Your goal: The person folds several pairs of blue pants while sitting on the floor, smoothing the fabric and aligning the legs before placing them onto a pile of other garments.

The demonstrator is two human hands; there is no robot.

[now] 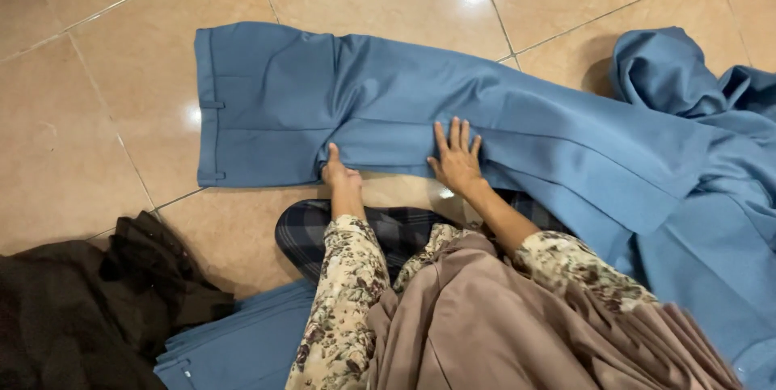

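Head view: blue fabric trousers point(420, 119) lie flat across frame centre on tan floor tiles point(89, 75); right hand point(457, 160) spread, pressing cloth smooth; left hand point(341, 173) pinches the lower edge taut.

one pair of blue trousers point(388, 115) is seen spread flat on the tiled floor point(97, 75). one heap of crumpled blue cloth point(703, 115) is seen at the right, and one stack of folded blue garments point(242, 341) is counted at the bottom; how many pieces are in it cannot be told. one pile of dark brown cloth point(73, 309) is seen at the lower left. two hands are counted, one left hand point(341, 176) and one right hand point(457, 160), with two floral sleeves point(343, 293).
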